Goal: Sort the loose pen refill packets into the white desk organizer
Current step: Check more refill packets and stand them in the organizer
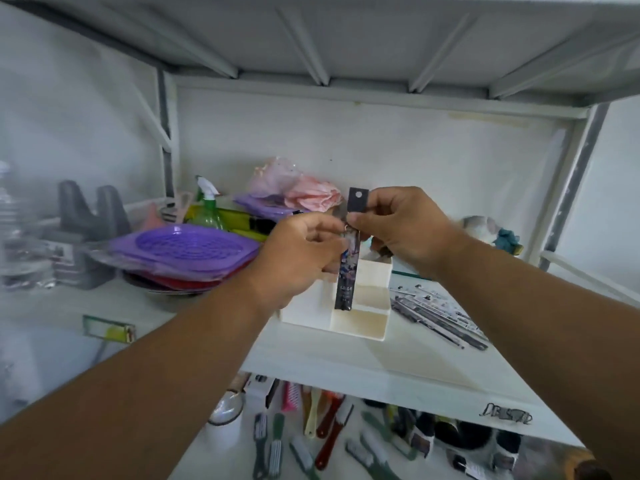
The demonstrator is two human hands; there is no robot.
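Observation:
A long dark pen refill packet (347, 275) with a hang-hole tab at its top hangs upright over the white desk organizer (356, 323) on the shelf. My left hand (298, 258) pinches the packet near its upper part from the left. My right hand (405, 230) pinches it just below the tab from the right. The packet's lower end hangs in front of the organizer's stepped compartments. A pile of several loose refill packets (436, 315) lies flat on the shelf just right of the organizer.
Purple and red plastic baskets (187, 251) are stacked left of the organizer, with a green spray bottle (207, 209) and pink bags (304, 192) behind. Grey stands (90, 216) sit far left. Brushes and combs (311, 441) fill the lower shelf. A shelf board hangs overhead.

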